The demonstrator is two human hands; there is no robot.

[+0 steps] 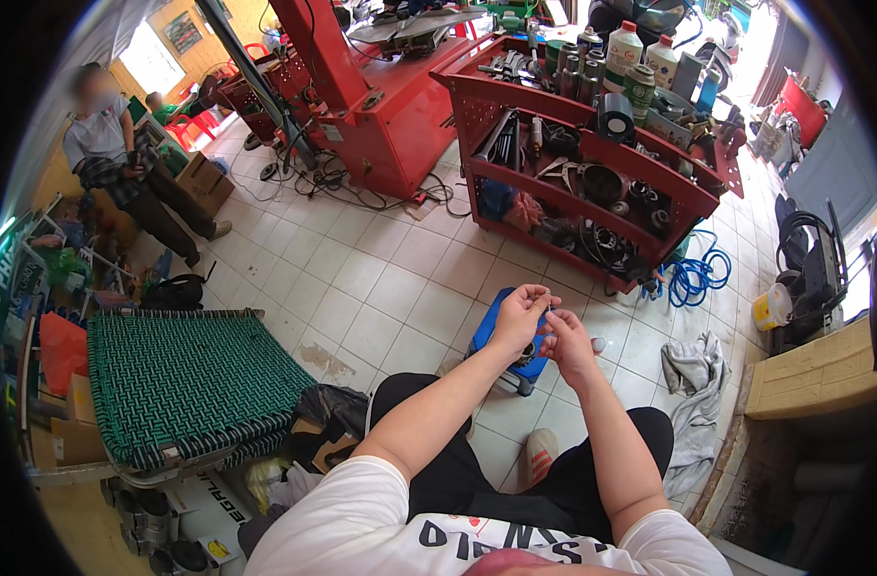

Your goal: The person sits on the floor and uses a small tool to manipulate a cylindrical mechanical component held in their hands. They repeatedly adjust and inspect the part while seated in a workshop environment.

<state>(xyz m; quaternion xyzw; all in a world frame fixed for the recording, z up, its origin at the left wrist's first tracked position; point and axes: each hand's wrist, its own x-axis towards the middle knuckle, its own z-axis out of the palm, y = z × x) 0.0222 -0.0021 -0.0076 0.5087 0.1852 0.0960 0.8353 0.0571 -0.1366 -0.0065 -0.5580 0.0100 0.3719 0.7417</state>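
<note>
My left hand and my right hand meet in front of me, fingertips pinched together. Whatever lies between them is too small to make out. Beneath them stands a low blue plastic stool, partly hidden by my hands. A dark, round metal part rests on the stool, mostly covered by my right hand. Beside the right hand shows a small whitish round thing; I cannot tell whether it is held or lies beyond.
Ahead stands a red tool cart loaded with bottles, cans and tools. Left of it is a red machine with cables on the tiles. A blue hose and grey cloth lie right. A green woven seat and a person are left.
</note>
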